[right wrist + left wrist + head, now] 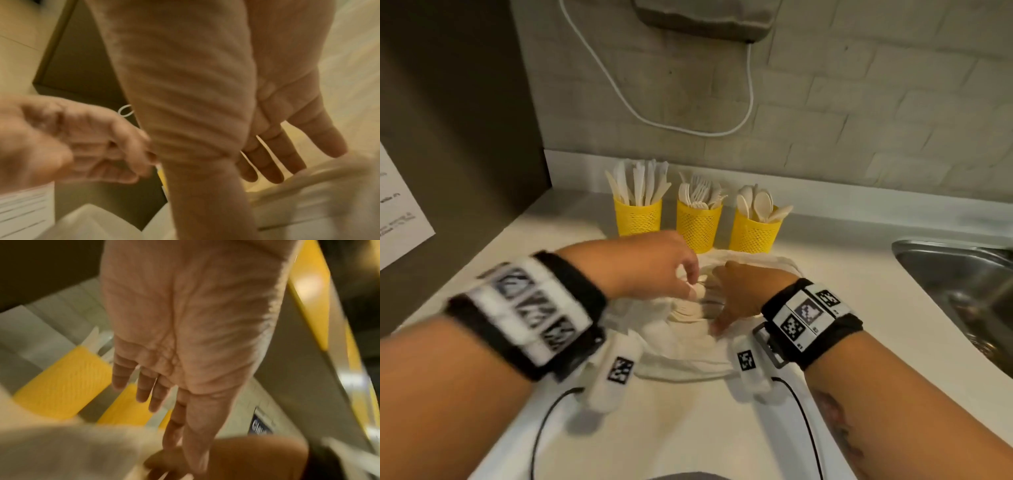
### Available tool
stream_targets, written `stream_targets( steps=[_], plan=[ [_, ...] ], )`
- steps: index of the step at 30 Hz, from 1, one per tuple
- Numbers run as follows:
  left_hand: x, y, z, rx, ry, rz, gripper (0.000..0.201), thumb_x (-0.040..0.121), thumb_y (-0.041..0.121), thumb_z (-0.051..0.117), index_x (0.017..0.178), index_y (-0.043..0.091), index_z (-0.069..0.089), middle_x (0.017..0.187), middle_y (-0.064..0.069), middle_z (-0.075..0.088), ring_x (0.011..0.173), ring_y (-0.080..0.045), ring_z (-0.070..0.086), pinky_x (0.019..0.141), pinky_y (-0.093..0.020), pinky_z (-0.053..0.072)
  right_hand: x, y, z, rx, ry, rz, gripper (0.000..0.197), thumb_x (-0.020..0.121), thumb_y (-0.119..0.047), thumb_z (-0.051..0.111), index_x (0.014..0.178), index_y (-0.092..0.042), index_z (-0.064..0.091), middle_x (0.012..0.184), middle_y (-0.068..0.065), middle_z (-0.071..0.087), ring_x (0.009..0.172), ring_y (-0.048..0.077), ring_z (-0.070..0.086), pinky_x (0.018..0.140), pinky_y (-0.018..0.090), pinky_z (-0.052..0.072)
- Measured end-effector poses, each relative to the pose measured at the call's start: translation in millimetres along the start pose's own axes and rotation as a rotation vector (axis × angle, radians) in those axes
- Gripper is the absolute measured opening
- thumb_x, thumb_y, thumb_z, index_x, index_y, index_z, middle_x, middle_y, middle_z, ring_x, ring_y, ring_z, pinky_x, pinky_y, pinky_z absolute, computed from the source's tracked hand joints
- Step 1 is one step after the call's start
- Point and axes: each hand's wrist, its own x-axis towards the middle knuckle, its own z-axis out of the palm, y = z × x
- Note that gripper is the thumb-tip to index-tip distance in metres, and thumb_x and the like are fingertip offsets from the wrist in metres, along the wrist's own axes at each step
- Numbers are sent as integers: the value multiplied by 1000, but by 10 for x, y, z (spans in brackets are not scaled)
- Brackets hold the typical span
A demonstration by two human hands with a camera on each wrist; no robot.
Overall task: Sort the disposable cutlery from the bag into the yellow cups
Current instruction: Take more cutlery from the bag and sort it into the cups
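At the middle of the worktop, both hands work over the mouth of the bag. The left hand is curled, its fingertips bunched over a pale piece at the bag opening; the head view suggests a pinch on one piece of cutlery, but blur prevents confirmation, and the left wrist view shows the fingers nearly straight. Its grip cannot be told. The right hand has its fingers straight and together, pressing down into the bag beside the cutlery that remains there; it grips nothing.

The remaining cutlery lies in a loose stack inside the bag, between the two hands. The piece type is too blurred to tell.

Just beyond the bag, three cups stand in a row near the far wall. The left cup holds knives, the middle cup holds forks, and the right cup holds spoons. All three look well filled, so the sort is judged largely done.

A sink lies to the right, a white cable hangs on the far wall.

Risks from here:
- The cups are light mesh and top-heavy. A hand lifting out of the bag may strike a cup and tip it.
- Stacked pieces may cling, so that two lift together and one lands in the wrong cup.
- A piece pushed into a crowded cup may catch on those already there and spill out.
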Motion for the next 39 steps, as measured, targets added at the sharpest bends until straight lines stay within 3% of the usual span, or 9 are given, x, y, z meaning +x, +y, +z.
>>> stream_targets(
  steps=[3,5,10,14,17,26,31,36,39],
  plan=[
    [461,-50,434,152,-201,-77,80,59,70,71,128,38,47,143,-2,34,126,-28,43,100,-49,45,38,-5,16,17,-80,14,85,77,-61,69,141,-13,42,138,6,47,130,29,45,101,39,39],
    [558,-217,634,150,-275,-138,114,55,71,73,149,43,15,161,0,11,143,-30,28,109,-54,37,34,-11,25,-22,-86,14,88,79,-60,67,145,-11,36,143,10,43,132,30,42,103,38,38],
    [617,-379,677,141,-357,-206,134,54,69,77,155,28,-2,165,1,-10,149,-27,20,114,-50,32,118,6,68,-44,-107,-31,45,88,-54,61,112,-16,57,125,9,56,120,29,52,87,36,41],
    [617,-401,679,56,-341,-272,134,52,62,83,150,33,-4,160,-2,22,132,-31,46,106,-49,41,188,-15,144,42,2,-33,47,79,-49,70,111,-15,64,111,3,65,100,25,61,75,28,43],
    [606,-441,679,-52,-313,-275,139,38,63,83,146,43,-1,158,2,27,127,-29,50,103,-49,45,249,-50,204,82,16,-62,27,81,-39,67,89,-13,65,90,3,65,84,25,61,67,28,41],
    [550,-592,714,-227,-244,-246,136,48,49,90,151,39,1,160,3,20,137,-25,39,110,-45,39,200,315,212,420,86,-9,50,69,-44,80,108,-23,57,108,-4,65,101,20,59,86,35,47],
    [563,-637,763,-301,-195,-193,129,49,50,88,149,45,6,159,9,22,138,-21,39,110,-44,41,164,495,284,679,54,-10,49,60,-59,79,102,-36,66,97,-13,72,94,13,66,94,44,50],
    [576,-669,770,-326,-113,-147,109,56,60,84,147,40,27,146,19,38,129,-9,46,111,-36,39,75,612,303,1202,48,-61,19,81,-13,76,99,-18,73,102,6,75,95,25,70,96,44,53],
    [582,-615,791,-158,-156,-142,101,73,56,76,153,29,22,156,10,26,141,-16,34,116,-29,28,66,628,290,1389,87,-113,10,85,-8,71,93,-14,73,90,4,75,86,19,70,88,38,54]
  ],
)
